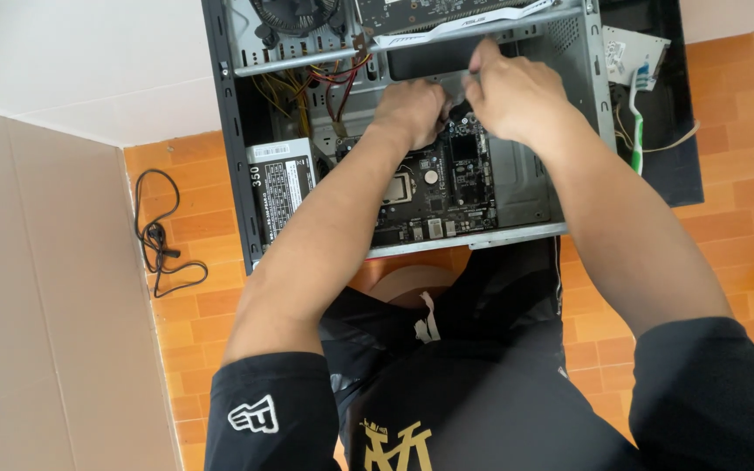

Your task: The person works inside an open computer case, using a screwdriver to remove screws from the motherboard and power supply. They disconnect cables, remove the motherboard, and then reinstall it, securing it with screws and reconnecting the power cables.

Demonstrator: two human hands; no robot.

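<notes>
lying flat inside an open computer case (236,157) on the floor, a dark motherboard (434,187) is seen just above the middle of the view, with its square processor socket (400,186) bare near its left part. the left hand (410,112) is set on the board's far edge at about 12 o'clock from the socket, fingers curled under and together; what, if anything, is gripped beneath them cannot be told. the right hand (510,96) is held just beside it at 3 o'clock, the two hands nearly touching, its fingers pinched together near the far edge of the board, and the small part between them is hidden. at 9 o'clock from the board a black power supply (279,187) with a white label is seated in the case, and a bundle of yellow, red and black wires (307,87) is spread at 11 o'clock. a round cooling fan (294,13) is seen at the top edge, with a long card (447,17) at 1 o'clock. outside the case, at 3 o'clock, a green and white toothbrush (637,118) is laid on a dark panel (678,166). at 9 o'clock a coiled black cable (159,235) is left on the orange tiled floor (743,227), beside a sheet of brown cardboard (45,305).
</notes>
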